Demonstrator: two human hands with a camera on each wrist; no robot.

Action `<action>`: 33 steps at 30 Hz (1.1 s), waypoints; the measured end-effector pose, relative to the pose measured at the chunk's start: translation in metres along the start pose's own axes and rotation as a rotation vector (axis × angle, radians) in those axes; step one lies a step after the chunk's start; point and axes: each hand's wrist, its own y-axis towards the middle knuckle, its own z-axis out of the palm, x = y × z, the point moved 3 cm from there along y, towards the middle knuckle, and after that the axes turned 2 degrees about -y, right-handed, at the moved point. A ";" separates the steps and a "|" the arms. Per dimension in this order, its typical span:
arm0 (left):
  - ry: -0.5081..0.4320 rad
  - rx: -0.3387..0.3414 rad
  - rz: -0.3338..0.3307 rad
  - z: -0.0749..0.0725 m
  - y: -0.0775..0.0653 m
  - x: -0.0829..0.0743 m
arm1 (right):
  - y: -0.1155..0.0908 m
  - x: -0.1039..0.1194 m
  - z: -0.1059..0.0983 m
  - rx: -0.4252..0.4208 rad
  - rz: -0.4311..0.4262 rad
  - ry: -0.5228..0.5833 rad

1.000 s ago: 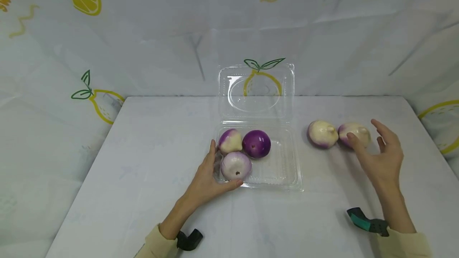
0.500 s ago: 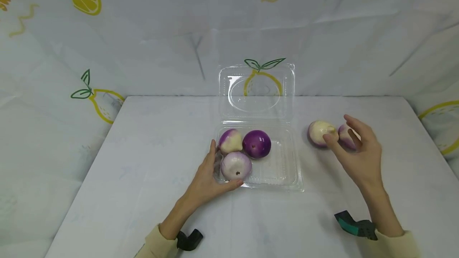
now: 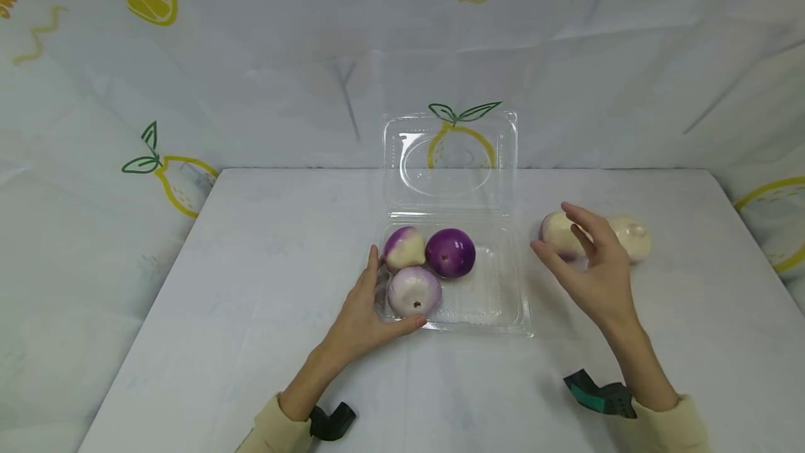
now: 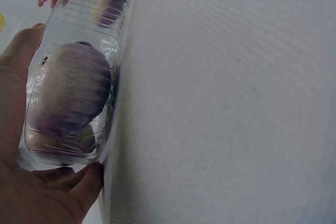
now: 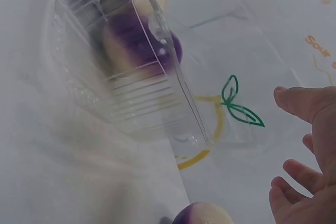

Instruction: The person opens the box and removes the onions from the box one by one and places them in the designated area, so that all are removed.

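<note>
In the head view, my left hand (image 3: 365, 313) holds the near left corner of a clear plastic clamshell container (image 3: 484, 306), thumb on the front rim, fingers along the left side. Inside its left half sit a purple-and-cream onion (image 3: 403, 250), a deep purple onion (image 3: 450, 253) and a pale onion (image 3: 414, 292). To the right, my right hand (image 3: 594, 275) hovers with thumb and fingers spread apart and nothing between them. It partly covers two more onions on the table, the nearer-to-container onion (image 3: 555, 233) and a cream one (image 3: 634, 238).
The container's transparent lid (image 3: 449, 191) stands raised at the back, hinged to the base. Behind the white table (image 3: 264, 299) hangs a white curtain (image 3: 283, 75) printed with lemons. A dark wrist strap mount (image 3: 600, 395) sits under the right forearm.
My right hand has moved left, from over the far right onion to the one nearer the container, without picking anything up. The left hand and container have stayed put.
</note>
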 end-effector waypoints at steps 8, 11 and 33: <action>0.019 -0.005 0.024 0.000 0.000 0.000 | -0.005 0.002 0.021 0.081 0.007 -0.043; 0.022 -0.005 0.028 0.000 0.000 0.000 | -0.007 0.003 0.032 0.118 -0.010 -0.030; 0.036 -0.008 0.028 0.000 0.000 -0.001 | -0.012 0.004 0.085 0.326 -0.226 -0.186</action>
